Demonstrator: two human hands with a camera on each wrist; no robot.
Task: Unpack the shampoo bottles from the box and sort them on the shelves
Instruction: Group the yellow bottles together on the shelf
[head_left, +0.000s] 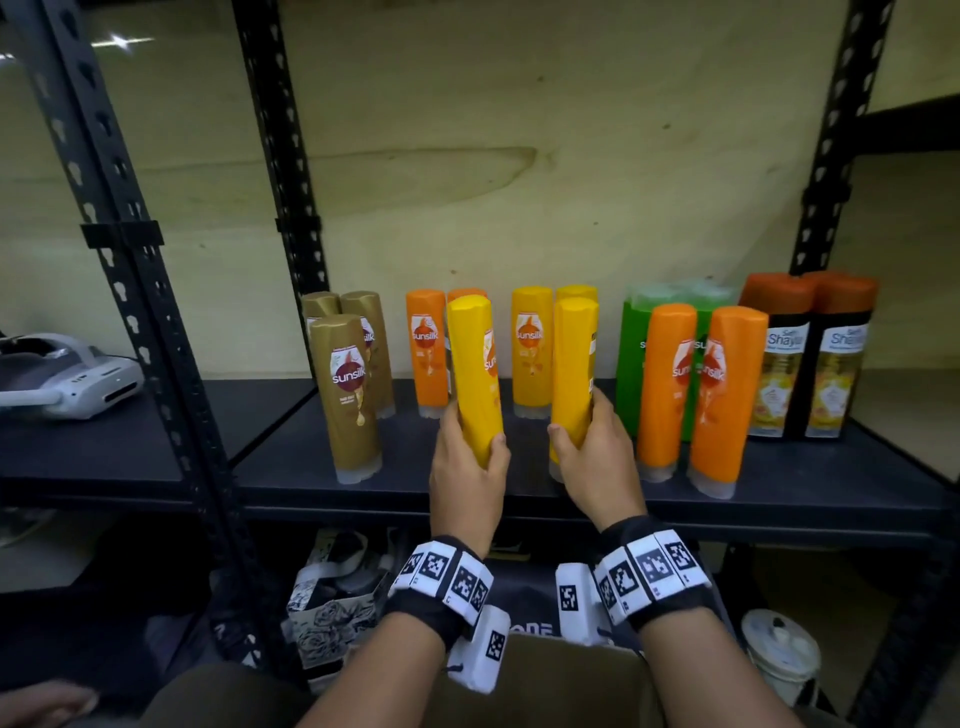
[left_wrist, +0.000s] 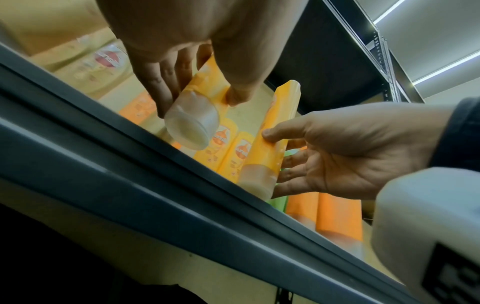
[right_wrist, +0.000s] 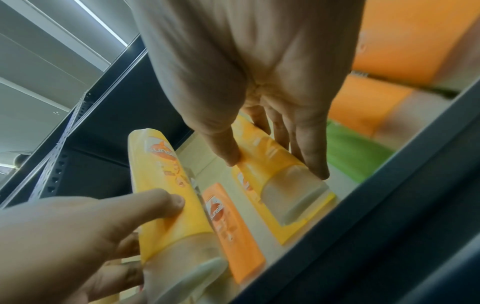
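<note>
Two yellow shampoo bottles are held cap-down at the shelf (head_left: 810, 486), one in each hand, so that both can be set into the colour groups in a single reach. The left-hand bottle (head_left: 474, 376) is grasped low on its body by the left hand (head_left: 467, 467), fingers and thumb wrapped round it; its clear cap is off the shelf — seen from the left wrist view. The right-hand bottle (head_left: 574, 374) is gripped by the right hand (head_left: 597, 457), its cap at or just above the board. Both are aimed in front of the standing yellow bottles (head_left: 532, 351), matching like with like; gold bottles (head_left: 350, 395) stand to the left, orange bottles (head_left: 724, 389) and green bottles (head_left: 631, 364) to the right. The box cannot be identified with certainty
</note>
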